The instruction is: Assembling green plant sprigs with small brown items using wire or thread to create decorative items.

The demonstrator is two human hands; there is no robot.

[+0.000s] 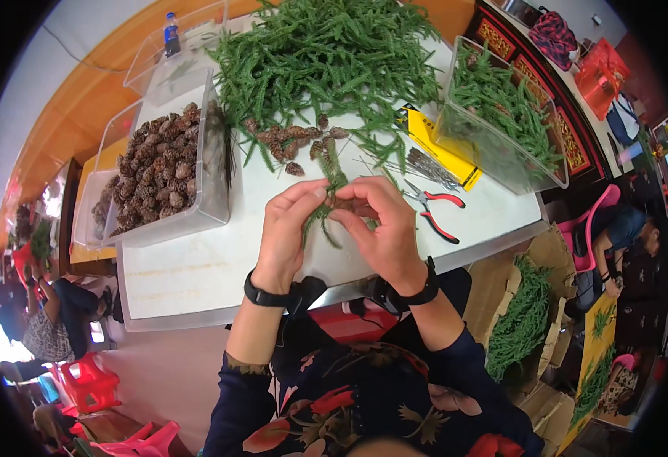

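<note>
Over the white table, my left hand (292, 225) and my right hand (379, 225) meet, both with fingers closed on a small green artificial pine sprig (335, 181). The fingers hide the middle of the sprig, and its lower tips hang between the hands. Something brown shows by my right fingertips, partly covered. Just beyond lie several loose pine cones (292, 135). To the right of my right hand rest pliers (434, 207) with red and black handles, beside a bundle of thin wires (433, 169) on a yellow packet (456, 158).
A clear bin of pine cones (210, 194) stands left. Green sprigs (326, 61) are heaped at the back; another clear bin (528, 179) holds more at right. A cardboard box (501, 316) of greenery sits below the table's right edge. Other people work at both sides.
</note>
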